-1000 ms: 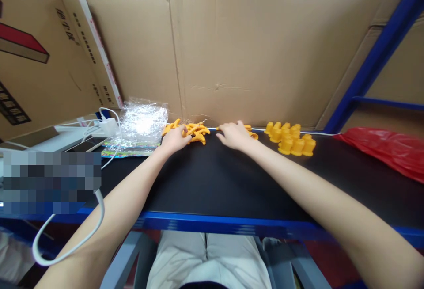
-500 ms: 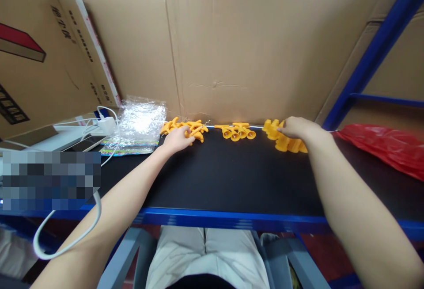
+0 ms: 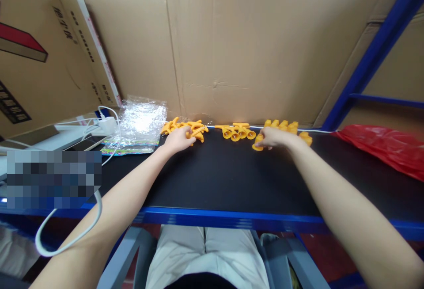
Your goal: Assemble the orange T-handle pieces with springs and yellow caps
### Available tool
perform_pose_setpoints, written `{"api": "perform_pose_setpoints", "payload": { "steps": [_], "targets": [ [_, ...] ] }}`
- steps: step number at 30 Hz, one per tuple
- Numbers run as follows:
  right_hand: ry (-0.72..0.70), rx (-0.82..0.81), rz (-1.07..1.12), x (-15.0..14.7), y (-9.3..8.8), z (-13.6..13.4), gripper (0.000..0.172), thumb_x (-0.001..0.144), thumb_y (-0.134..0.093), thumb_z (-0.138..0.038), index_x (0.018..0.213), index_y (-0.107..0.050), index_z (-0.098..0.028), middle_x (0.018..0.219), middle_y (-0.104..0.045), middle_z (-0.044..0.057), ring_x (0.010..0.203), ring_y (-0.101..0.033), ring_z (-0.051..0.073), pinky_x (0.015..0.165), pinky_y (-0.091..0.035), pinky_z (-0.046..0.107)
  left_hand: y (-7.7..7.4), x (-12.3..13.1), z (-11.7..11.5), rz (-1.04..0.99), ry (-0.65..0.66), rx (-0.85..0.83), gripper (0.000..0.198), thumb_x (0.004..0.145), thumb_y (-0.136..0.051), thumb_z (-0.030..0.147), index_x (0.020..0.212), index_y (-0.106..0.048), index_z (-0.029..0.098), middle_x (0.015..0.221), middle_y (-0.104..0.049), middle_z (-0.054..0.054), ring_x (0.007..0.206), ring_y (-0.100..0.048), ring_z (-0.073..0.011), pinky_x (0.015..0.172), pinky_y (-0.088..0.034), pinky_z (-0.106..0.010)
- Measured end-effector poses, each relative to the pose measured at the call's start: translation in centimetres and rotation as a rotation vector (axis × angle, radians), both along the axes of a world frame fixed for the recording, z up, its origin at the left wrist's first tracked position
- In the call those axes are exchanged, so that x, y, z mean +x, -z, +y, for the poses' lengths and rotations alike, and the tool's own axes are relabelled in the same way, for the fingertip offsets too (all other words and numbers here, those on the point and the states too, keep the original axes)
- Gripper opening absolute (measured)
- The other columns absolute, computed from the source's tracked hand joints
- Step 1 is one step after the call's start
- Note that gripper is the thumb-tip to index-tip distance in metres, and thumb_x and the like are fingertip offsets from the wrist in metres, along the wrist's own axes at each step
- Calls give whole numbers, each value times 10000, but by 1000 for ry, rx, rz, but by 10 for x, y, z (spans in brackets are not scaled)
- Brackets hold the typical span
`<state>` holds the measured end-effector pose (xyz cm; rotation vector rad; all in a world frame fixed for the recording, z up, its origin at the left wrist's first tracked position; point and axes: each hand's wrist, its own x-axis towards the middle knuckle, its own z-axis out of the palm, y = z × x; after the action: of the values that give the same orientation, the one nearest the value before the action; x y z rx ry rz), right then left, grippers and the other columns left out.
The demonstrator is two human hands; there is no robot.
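Observation:
My left hand [image 3: 179, 140] is closed on an orange plastic piece [image 3: 198, 131] at the edge of a pile of orange branched pieces [image 3: 172, 125]. My right hand [image 3: 275, 137] pinches one yellow flared cup [image 3: 258, 143], wide end down, just above or on the black tabletop. Behind and beside that hand stand several more yellow cups [image 3: 292, 127], partly hidden by it. Between the hands lie several joined pieces, orange stems with yellow cups [image 3: 235, 136] whose openings face me.
Clear plastic bags [image 3: 142, 121] lie left of the pile, next to a phone [image 3: 86, 143] and a white charger with cables [image 3: 107, 125]. A red plastic bag [image 3: 384, 147] is at the right. A cardboard wall [image 3: 248, 50] closes off the back of the black table [image 3: 228, 183].
My right hand has moved left from the group of yellow cups, bringing one cup toward the middle. The left hand stays at the orange pile, the piece in it turned slightly.

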<state>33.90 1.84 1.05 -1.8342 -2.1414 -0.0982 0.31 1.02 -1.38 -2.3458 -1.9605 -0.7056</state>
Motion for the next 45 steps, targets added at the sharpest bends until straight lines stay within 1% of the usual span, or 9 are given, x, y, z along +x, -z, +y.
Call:
{"api": "perform_pose_setpoints", "payload": {
  "steps": [3,7,11,15,19,23,37,40,45],
  "targets": [
    [-20,-145,2,-15,7,-2,274,619,-776,-339,661,-556,-182,640,-616,78,718,-622,287,665,-461,399,-1,1,0,10,3,0,290,742,-540,396,966,-592,218,903,-671,-39,851,-614,-233,720,-433,-328],
    [-22,-262,2,-27,8,-3,212,654,-709,-298,717,-539,-188,775,-648,60,735,-616,225,648,-446,306,-1,1,-2,35,42,5,290,719,-549,378,958,-597,221,915,-664,-40,851,-612,-236,692,-434,-319],
    [-45,-136,-65,-34,9,-4,231,663,-647,-225,875,-563,-190,877,-661,57,781,-614,217,633,-431,283,-1,4,-4,73,85,-7,290,699,-555,352,960,-604,232,927,-658,-42,869,-608,-236,665,-435,-308],
    [-249,-55,-71,-41,15,-5,312,685,-595,-140,990,-600,-205,1030,-654,57,917,-601,222,750,-434,297,0,6,-5,115,125,-26,267,697,-556,349,932,-611,233,884,-654,-50,852,-606,-241,659,-442,-319],
    [-429,-28,13,-48,20,-5,323,729,-608,-182,1052,-612,-181,1082,-639,78,925,-598,199,797,-443,293,1,8,-5,143,170,-30,239,698,-548,320,911,-609,230,850,-650,-47,831,-604,-237,682,-446,-331],
    [-440,-7,35,-52,24,-6,348,763,-599,-218,1104,-593,-150,1115,-623,107,922,-594,201,814,-444,315,2,9,-6,142,191,-41,252,696,-555,316,926,-609,229,859,-650,-47,842,-603,-241,698,-450,-337],
    [-386,57,-47,-48,28,-2,245,763,-590,-224,1002,-600,-168,989,-643,89,875,-592,214,788,-435,330,2,11,-7,151,195,-44,281,694,-552,319,954,-615,233,863,-650,-57,844,-607,-255,687,-455,-339],
    [-437,83,-10,-49,29,-2,243,760,-587,-213,1000,-594,-171,1014,-633,95,913,-585,222,814,-437,349,1,13,-9,147,197,-38,281,701,-552,333,957,-614,235,864,-650,-55,848,-610,-255,688,-453,-339],
    [-644,191,82,-60,28,-14,249,812,-532,-203,1057,-560,-170,1087,-572,108,1013,-547,222,889,-433,365,-3,22,-19,134,237,20,269,717,-541,314,970,-607,246,851,-648,-34,849,-615,-240,723,-448,-338]
  ]
}}
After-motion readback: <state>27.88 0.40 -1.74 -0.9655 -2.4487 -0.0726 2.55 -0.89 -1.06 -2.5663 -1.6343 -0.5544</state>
